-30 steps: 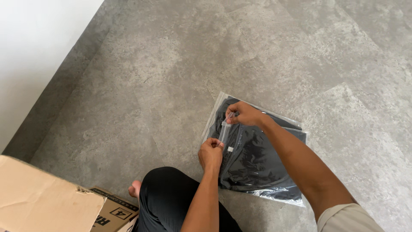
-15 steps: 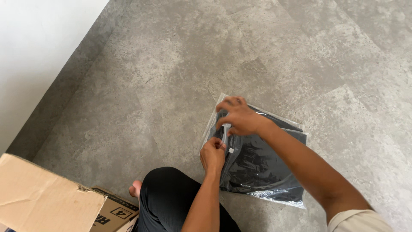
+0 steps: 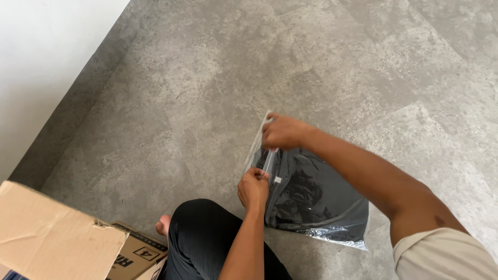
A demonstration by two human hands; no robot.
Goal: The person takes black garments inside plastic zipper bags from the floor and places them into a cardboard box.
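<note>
right hand [image 3: 282,132] slid farther up clear bag [image 3: 316,202] edge, left hand [image 3: 253,187] still pinching it

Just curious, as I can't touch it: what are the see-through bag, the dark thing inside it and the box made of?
Bag: thin glossy clear plastic, judging by its shiny crinkles. Dark contents: probably folded black fabric, matte. Box: brown corrugated cardboard, torn flap edge.

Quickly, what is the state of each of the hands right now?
Left hand: closed, pinching the near end of the clear plastic bag at its open edge.
Right hand: closed, gripping the far end of the same edge.
</note>
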